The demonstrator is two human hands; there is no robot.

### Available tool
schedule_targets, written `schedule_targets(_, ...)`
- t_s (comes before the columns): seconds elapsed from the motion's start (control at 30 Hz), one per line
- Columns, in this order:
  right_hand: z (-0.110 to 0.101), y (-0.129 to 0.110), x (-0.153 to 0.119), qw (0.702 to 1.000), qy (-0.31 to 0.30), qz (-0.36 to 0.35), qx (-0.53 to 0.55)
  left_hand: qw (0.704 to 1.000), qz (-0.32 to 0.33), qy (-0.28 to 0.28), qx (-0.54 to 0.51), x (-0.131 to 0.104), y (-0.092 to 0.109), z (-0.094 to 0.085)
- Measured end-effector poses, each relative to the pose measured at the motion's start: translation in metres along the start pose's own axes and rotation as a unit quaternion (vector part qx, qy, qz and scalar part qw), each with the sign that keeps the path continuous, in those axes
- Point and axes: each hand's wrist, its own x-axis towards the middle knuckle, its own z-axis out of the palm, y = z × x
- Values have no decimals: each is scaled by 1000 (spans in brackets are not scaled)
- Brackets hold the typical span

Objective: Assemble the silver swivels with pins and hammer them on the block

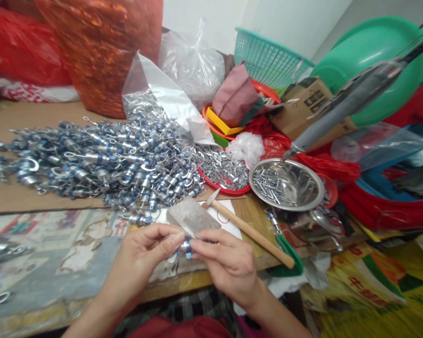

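Between the fingertips of both hands is a small silver metal fitting with blue bands point(186, 247). My left hand point(150, 251) pinches its left side, thumb on top. My right hand point(223, 256) grips the other side, its fingers hiding much of the piece. Just beyond the fingers lies a flat grey metal block point(193, 215) on white paper. A hammer point(252, 232) with a wooden handle rests beside it, to the right. A large heap of similar silver and blue fittings point(109, 159), some with ring ends, spreads behind my left hand.
A steel bowl point(305, 190) holds metal pins. Next to it, a red tray point(229, 189) carries small metal clips. A grey rod-like tool point(348, 108) slants above the bowl. Bags, a cardboard box point(303, 110), a turquoise basket point(268, 54) and a green basin point(377, 61) crowd the back.
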Motion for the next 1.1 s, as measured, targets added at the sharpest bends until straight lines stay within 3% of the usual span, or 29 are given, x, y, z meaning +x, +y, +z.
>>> schedule_targets(0.23,4,-4,-4,994,-7,105,14,991,-75,30,-104,-7,-7,12)
schedule_targets(0.4,-10,3,7,984,-74,160,-14,993,-48,32,-102,-8,-3,18)
schedule_targets(0.47,-24,23,26,973,-75,180,-123,995,-36,16,-91,-4,-3,16)
schedule_targets(0.5,-31,37,37,956,-51,195,-214,996,-33,6,-83,-2,-4,15)
schedule_targets(0.53,-38,53,49,919,-42,228,-320,997,-33,-3,-74,0,-4,14)
schedule_targets(0.63,-48,99,79,876,-61,280,-389,997,-48,-24,-50,5,-3,11)
schedule_targets(0.73,-46,128,94,859,-92,305,-400,997,-54,-26,-53,8,-4,10)
schedule_targets(0.83,-43,138,99,861,-105,310,-390,997,-49,-16,-59,10,-6,9)
schedule_targets(0.93,-47,135,97,882,-96,296,-354,997,-52,-11,-61,12,-9,8)
schedule_targets(1.1,-45,90,79,932,-102,266,-226,995,-56,-19,-75,12,-11,6)
